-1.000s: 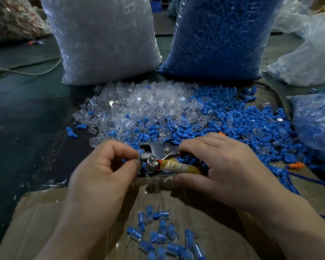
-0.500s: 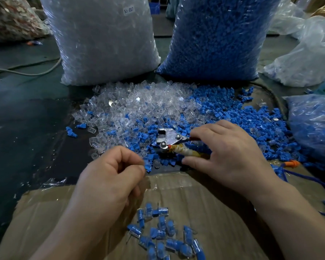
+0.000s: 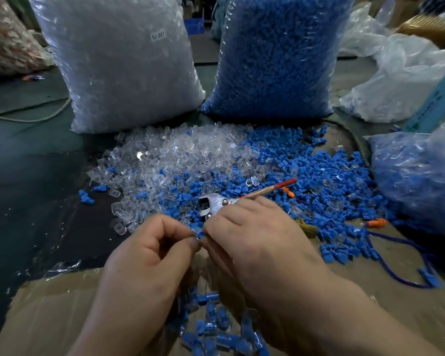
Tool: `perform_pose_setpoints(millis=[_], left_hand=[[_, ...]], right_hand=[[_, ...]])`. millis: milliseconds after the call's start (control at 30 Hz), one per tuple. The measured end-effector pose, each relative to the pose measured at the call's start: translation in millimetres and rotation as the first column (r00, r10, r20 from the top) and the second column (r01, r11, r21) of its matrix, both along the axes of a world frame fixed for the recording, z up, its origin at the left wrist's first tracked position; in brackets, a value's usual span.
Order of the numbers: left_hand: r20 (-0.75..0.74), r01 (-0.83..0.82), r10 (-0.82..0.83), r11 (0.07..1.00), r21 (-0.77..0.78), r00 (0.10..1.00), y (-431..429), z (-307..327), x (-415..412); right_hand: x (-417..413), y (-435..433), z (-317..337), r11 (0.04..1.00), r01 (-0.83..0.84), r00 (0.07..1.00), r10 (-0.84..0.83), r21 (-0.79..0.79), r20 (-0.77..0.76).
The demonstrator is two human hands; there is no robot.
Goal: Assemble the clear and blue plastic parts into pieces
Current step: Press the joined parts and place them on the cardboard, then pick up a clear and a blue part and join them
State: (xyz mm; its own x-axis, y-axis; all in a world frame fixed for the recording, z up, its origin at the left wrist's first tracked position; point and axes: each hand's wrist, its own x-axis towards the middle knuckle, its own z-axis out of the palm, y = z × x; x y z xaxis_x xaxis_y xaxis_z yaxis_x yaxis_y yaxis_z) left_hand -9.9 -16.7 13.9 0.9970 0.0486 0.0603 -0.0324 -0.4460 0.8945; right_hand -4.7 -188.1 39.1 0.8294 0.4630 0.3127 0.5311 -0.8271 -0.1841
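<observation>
1. Clear plastic parts [image 3: 180, 155] lie heaped in the middle of the frame on the dark worktop [image 3: 23, 188]. Blue plastic parts [image 3: 314, 173] spread beside them to the right, and the two heaps mix where they meet.
2. I see the left hand [image 3: 152, 255] just below the heaps, fingers curled, thumb and forefinger pinching a small blue part [image 3: 200, 235].
3. The right hand [image 3: 257, 247] meets it fingertip to fingertip and pinches the same small blue part from the right.
4. Metal pliers [image 3: 213, 204] lie just above the right hand's knuckles, one red-tipped handle pointing to the upper right. I cannot tell whether the hand touches them.
5. Assembled pieces [image 3: 211, 327], blue inside clear, sit in a cluster at the lower middle on a sheet of cardboard [image 3: 49, 317], partly hidden by the wrists.
6. A bag of clear parts [image 3: 118, 60] stands at the upper left and a bag of blue parts [image 3: 275, 55] at the upper middle, side by side behind the heaps.
7. A blue cord [image 3: 396, 278] curls over the cardboard at the lower right.
</observation>
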Motion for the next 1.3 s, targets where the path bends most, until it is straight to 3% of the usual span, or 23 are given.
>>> perform_pose_setpoints(millis=[100,233,367,467,500,533,567,600,633,667,733,800,967,1067,1133,1200,1300], left_hand=[[-0.001,0.06,-0.06,0.995,-0.081,0.998,4,3,1],[-0.132,0.071,-0.124,0.933,-0.352,0.984,3,9,2],[-0.169,0.211,-0.248,0.955,-0.207,0.954,13,5,5],[-0.102,0.272,-0.307,0.925,-0.264,0.946,19,1,5],[-0.046,0.302,-0.327,0.911,-0.281,0.944,20,-1,4],[0.02,0.338,-0.346,0.903,-0.266,0.938,20,-2,3],[0.083,0.377,-0.368,0.901,-0.216,0.926,21,0,2],[0.124,0.412,-0.396,0.898,-0.154,0.91,22,3,1],[0.128,0.43,-0.418,0.899,-0.085,0.899,25,7,1],[0.109,0.426,-0.424,0.905,0.004,0.899,29,10,2],[0.062,0.363,-0.392,0.892,0.268,0.918,37,14,5],[0.045,0.283,-0.33,0.864,0.416,0.943,40,15,8],[-0.124,0.424,-0.421,0.759,0.494,0.899,33,17,7],[-0.151,0.483,-0.472,0.735,0.476,0.869,31,20,6],[-0.111,0.395,-0.39,0.79,0.469,0.914,31,18,7],[0.013,0.189,-0.223,0.854,0.484,0.975,34,12,11],[0.069,0.05,-0.107,0.825,0.562,0.992,35,4,18]], right_hand=[[0,1,-2,1.0,-0.005,1.0,0.005,0.004,-0.006],[3,-2,-4,0.994,-0.048,0.999,0.048,0.096,0.007],[0,1,-3,0.982,-0.156,0.988,0.157,0.108,0.004],[-7,3,-1,0.953,-0.017,0.966,0.094,0.303,-0.24],[-9,2,1,0.889,0.075,0.907,0.127,0.451,-0.402],[-11,1,4,0.761,0.218,0.789,0.231,0.611,-0.57],[-11,-1,7,0.645,0.382,0.637,0.335,0.662,-0.694],[-11,-3,11,0.595,0.459,0.544,0.399,0.66,-0.738],[-10,-5,12,0.632,0.451,0.531,0.379,0.631,-0.758],[-9,-7,10,0.725,0.386,0.593,0.279,0.571,-0.755],[-7,-8,5,0.924,0.216,0.806,0.013,0.314,-0.592],[-6,-10,0,0.984,0.143,0.907,-0.086,0.11,-0.412],[-1,-7,-11,0.991,0.125,0.954,-0.135,-0.054,-0.269],[6,1,-15,0.984,0.132,0.963,-0.155,-0.118,-0.22],[12,8,-18,0.98,0.13,0.967,-0.158,-0.149,-0.198],[15,13,-22,0.978,0.117,0.972,-0.148,-0.172,-0.181],[17,14,-27,0.978,0.121,0.978,-0.147,-0.171,-0.147]])
